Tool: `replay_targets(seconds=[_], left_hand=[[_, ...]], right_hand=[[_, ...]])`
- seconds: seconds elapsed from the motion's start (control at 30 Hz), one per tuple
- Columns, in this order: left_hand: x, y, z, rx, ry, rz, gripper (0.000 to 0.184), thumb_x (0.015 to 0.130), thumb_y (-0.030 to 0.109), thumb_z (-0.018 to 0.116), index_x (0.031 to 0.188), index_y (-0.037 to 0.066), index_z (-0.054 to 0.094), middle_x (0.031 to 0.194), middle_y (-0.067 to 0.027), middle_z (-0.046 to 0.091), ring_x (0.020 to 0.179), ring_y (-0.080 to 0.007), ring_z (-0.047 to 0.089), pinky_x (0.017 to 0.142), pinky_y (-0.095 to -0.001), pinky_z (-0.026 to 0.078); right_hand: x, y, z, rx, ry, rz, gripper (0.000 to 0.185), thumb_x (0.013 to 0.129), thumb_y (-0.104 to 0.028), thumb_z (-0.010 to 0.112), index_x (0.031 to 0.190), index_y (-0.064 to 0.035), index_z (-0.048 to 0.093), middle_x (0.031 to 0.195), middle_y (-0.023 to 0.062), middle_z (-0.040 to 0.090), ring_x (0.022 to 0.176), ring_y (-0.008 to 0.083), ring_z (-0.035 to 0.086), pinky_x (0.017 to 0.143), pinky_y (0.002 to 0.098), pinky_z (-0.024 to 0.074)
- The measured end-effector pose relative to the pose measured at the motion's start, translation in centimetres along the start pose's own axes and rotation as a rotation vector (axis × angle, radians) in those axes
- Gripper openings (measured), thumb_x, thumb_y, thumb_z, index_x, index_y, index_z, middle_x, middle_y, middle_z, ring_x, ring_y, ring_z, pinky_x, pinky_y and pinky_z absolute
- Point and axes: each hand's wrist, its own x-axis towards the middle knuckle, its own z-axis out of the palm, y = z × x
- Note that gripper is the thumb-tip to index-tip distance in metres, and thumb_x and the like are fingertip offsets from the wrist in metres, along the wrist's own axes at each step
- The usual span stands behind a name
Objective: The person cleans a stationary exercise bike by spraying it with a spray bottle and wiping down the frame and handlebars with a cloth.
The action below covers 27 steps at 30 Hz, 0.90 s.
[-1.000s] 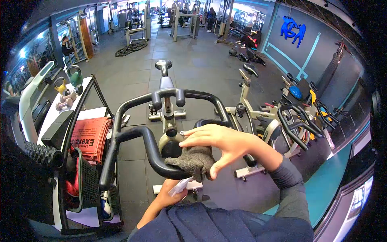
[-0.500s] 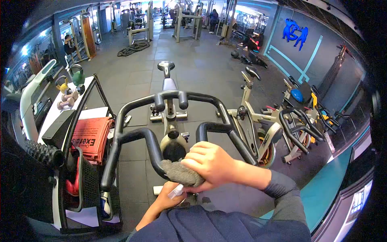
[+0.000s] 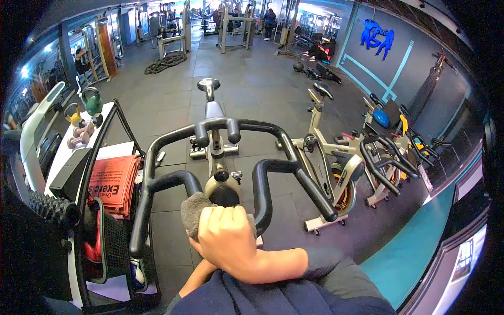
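My right hand is closed around a grey cloth. The cloth covers the near part of the inner loop on an exercise bike's black handlebar and seems pressed to it. Behind my right wrist, only the wrist and forearm of my left hand show; its fingers and anything in them are hidden. Beyond the handlebar stand the bike's frame and black saddle.
A shelf rack at left carries kettlebells, dumbbells and orange printed sheets. More exercise bikes stand at right. Weight machines and people are farther back; a rope lies on the floor.
My right hand and the cloth have shifted left along the handlebar's inner loop. The white nozzle-like piece seen earlier in my left hand is now out of sight behind my right hand.
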Motion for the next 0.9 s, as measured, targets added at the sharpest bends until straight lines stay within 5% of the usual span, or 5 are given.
replay_targets(seconds=[0.13, 0.33, 0.6, 0.73, 0.9], left_hand=[[0.1, 0.1, 0.0, 0.013, 0.003, 0.009, 0.044, 0.070, 0.007, 0.070, 0.112, 0.004, 0.060, 0.113, -0.0138, 0.061, 0.108, -0.0290, 0.057, 0.094, -0.0393, 0.041], [-0.3, 0.7, 0.3, 0.016, 0.008, -0.008, 0.043, 0.071, 0.007, 0.070, 0.113, 0.004, 0.059, 0.114, -0.0138, 0.060, 0.109, -0.0288, 0.056, 0.095, -0.0390, 0.041], [-2.5, -0.8, -0.5, 0.099, 0.049, -0.049, 0.043, 0.071, 0.007, 0.070, 0.113, 0.004, 0.059, 0.116, -0.0138, 0.060, 0.111, -0.0285, 0.055, 0.096, -0.0386, 0.040], [-2.7, -1.0, -1.7, 0.189, 0.081, -0.015, 0.043, 0.072, 0.006, 0.069, 0.113, 0.004, 0.059, 0.117, -0.0138, 0.059, 0.112, -0.0284, 0.054, 0.097, -0.0384, 0.040], [-2.9, -1.9, -2.5, 0.271, 0.038, 0.003, 0.042, 0.073, 0.006, 0.069, 0.114, 0.004, 0.059, 0.116, -0.0136, 0.059, 0.113, -0.0283, 0.054, 0.098, -0.0379, 0.039]], right_hand=[[0.8, -0.7, 0.3, -0.130, -0.099, 0.050, 0.049, 0.067, -0.052, 0.066, 0.066, -0.0054, 0.052, 0.059, 0.0053, 0.049, 0.056, 0.0182, 0.049, 0.055, 0.0322, 0.0344], [-0.4, 1.3, -0.5, 0.076, -0.049, -0.011, 0.052, 0.068, -0.052, 0.067, 0.078, -0.0023, 0.054, 0.065, 0.0067, 0.052, 0.057, 0.0187, 0.050, 0.057, 0.0317, 0.0363], [-1.7, 7.6, -0.6, 0.523, -0.011, -0.433, 0.071, 0.064, -0.046, 0.068, 0.114, 0.0030, 0.053, 0.085, 0.0094, 0.057, 0.074, 0.0232, 0.058, 0.074, 0.0347, 0.0444], [-1.0, 10.6, 1.7, 0.701, 0.167, -0.667, 0.070, 0.079, -0.059, 0.050, 0.110, 0.0023, 0.060, 0.085, 0.0105, 0.062, 0.068, 0.0256, 0.060, 0.068, 0.0358, 0.0477], [-0.5, 11.0, 2.2, 0.743, 0.123, -0.697, 0.067, 0.076, -0.058, 0.055, 0.107, 0.0008, 0.060, 0.082, 0.0079, 0.061, 0.066, 0.0232, 0.059, 0.068, 0.0353, 0.0474]])
